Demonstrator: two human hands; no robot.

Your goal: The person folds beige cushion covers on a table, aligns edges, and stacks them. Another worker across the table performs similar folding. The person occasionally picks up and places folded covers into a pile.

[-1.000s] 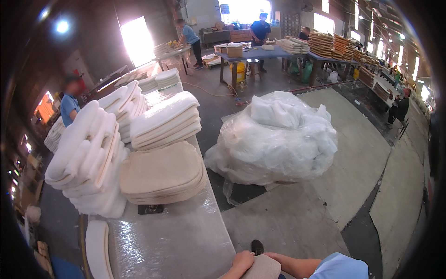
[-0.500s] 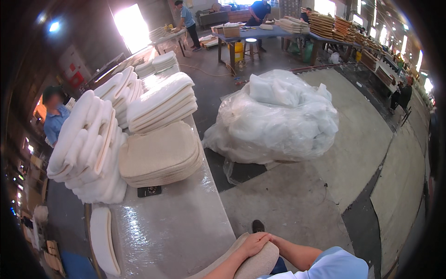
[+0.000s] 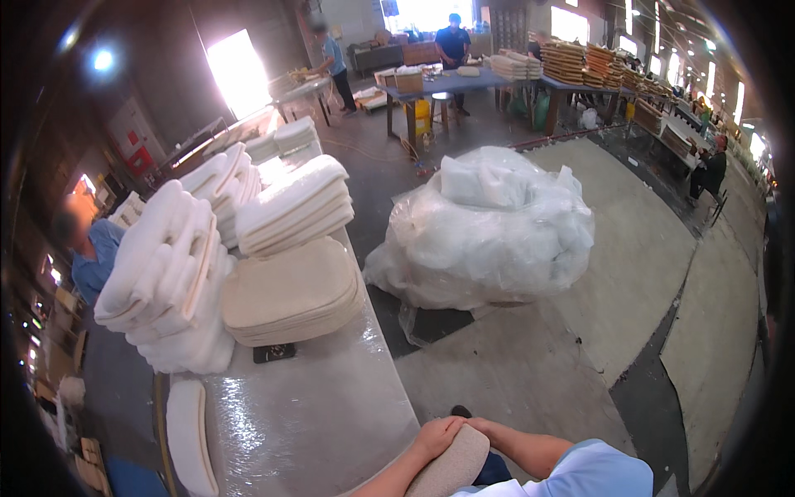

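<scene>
A beige fabric-covered pad [image 3: 454, 465] lies close against my body by the table's near right corner, its near part cut off by the lower edge. My left hand [image 3: 437, 436] is closed over the pad's far end. Meeting it there, my right hand [image 3: 478, 427] curls round the pad's right far edge; some of its fingers are hidden. Up the table to the left sits a stack of beige pads [image 3: 290, 286] with rounded corners. A small black flat object [image 3: 274, 354] lies at that stack's near edge.
The plastic-wrapped table [image 3: 323, 406] carries stacks of folded white padding [image 3: 161, 273] and a narrow white curved pad [image 3: 189, 435]. A large clear-bagged white bundle [image 3: 489, 240] rests on the floor to the right. A co-worker [image 3: 95, 248] stands beyond the table's left side.
The view has shifted slightly, so the scene sits lower. My hands stay together on the pad, which has moved or tilted a little nearer my body. The co-worker at left has leaned lower.
</scene>
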